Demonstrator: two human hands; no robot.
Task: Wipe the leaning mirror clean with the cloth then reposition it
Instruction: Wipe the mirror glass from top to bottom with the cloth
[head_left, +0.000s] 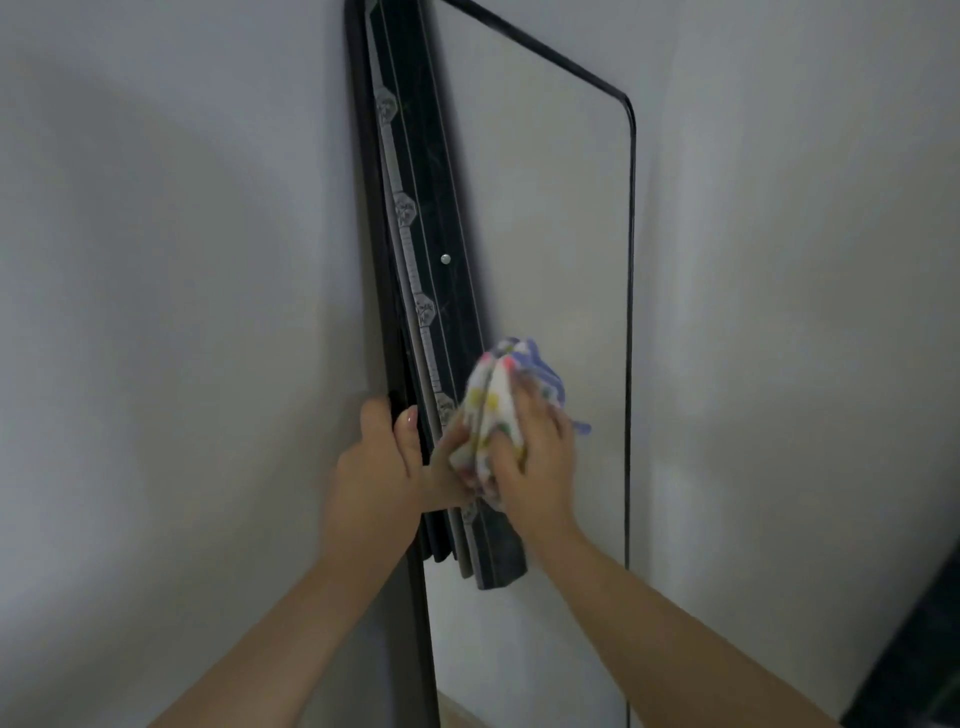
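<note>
A tall mirror (561, 218) with a thin black frame and rounded corners leans against a pale wall. My left hand (376, 467) grips the mirror's left frame edge about halfway down, thumb on the front. My right hand (540, 457) holds a bunched white cloth (493, 410) with coloured dots and a blue edge, pressed against the glass near the left side. The glass reflects the cloth, my hand and a dark patterned panel.
The pale wall (156, 312) runs along both sides of the mirror. A dark object (919, 654) fills the lower right corner. A strip of light floor (457, 714) shows in the glass at the bottom.
</note>
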